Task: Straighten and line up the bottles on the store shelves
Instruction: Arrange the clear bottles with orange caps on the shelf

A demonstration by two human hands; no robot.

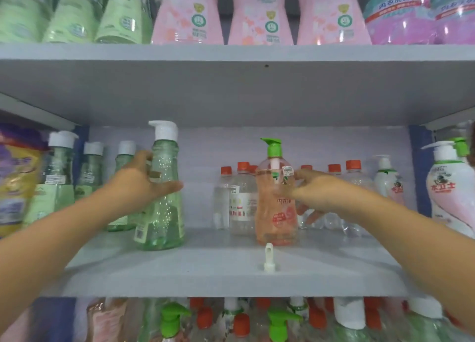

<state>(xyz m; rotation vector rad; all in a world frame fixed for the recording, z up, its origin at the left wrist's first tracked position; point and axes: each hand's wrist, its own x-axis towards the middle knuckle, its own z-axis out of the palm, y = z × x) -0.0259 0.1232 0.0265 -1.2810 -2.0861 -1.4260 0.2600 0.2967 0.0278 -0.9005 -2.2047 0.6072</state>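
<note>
A tall clear green bottle (pixel 164 202) with a white pump cap stands upright on the middle shelf (pixel 205 272), left of centre. My left hand (pixel 146 179) grips its upper body from the left, thumb across the front. A clear pink bottle (pixel 276 208) with a green pump stands right of centre. My right hand (pixel 312 190) holds it from the right, fingers curled round its side and back. Behind it stand several clear bottles with red caps (pixel 240 200).
More green bottles (pixel 88 172) line the shelf's left side beside a purple and yellow bag (pixel 15 182). White and pink pump bottles (pixel 447 195) stand at the right. A small white loose part (pixel 268 258) lies near the shelf's front edge. Rows of bottles fill the shelves above and below.
</note>
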